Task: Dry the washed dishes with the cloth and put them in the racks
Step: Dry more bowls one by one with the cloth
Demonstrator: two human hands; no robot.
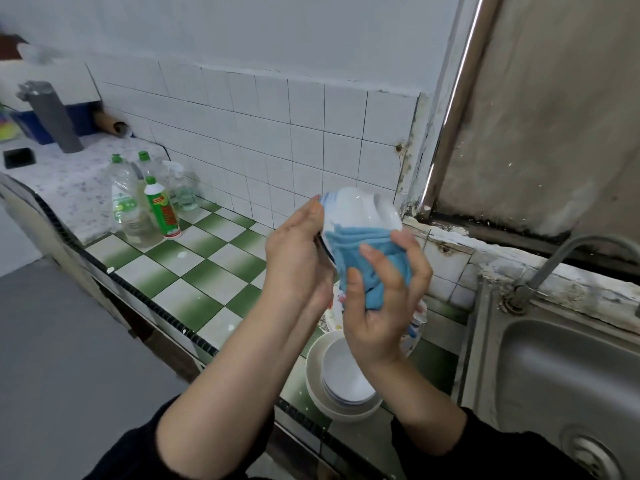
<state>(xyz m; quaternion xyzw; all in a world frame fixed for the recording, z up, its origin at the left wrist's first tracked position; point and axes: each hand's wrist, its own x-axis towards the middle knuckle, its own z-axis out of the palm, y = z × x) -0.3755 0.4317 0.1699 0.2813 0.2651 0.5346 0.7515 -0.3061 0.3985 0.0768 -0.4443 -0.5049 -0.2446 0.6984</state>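
A white bowl (356, 209) with a blue rim is held up over the counter, its base turned to the right. My left hand (298, 258) holds it at the rim from the left side. My right hand (384, 289) grips a bunched blue cloth (367, 254) and presses it against the bowl's outer wall. Below my hands a stack of white bowls (343, 379) sits on the counter. A patterned plate (332, 317) behind the stack is mostly hidden by my right wrist.
Several detergent bottles (145, 202) stand at the back left of the green-and-white tiled counter (194, 271). A steel sink (561, 372) with a tap (568, 258) lies at the right. A grey surface (62, 358) fills the lower left.
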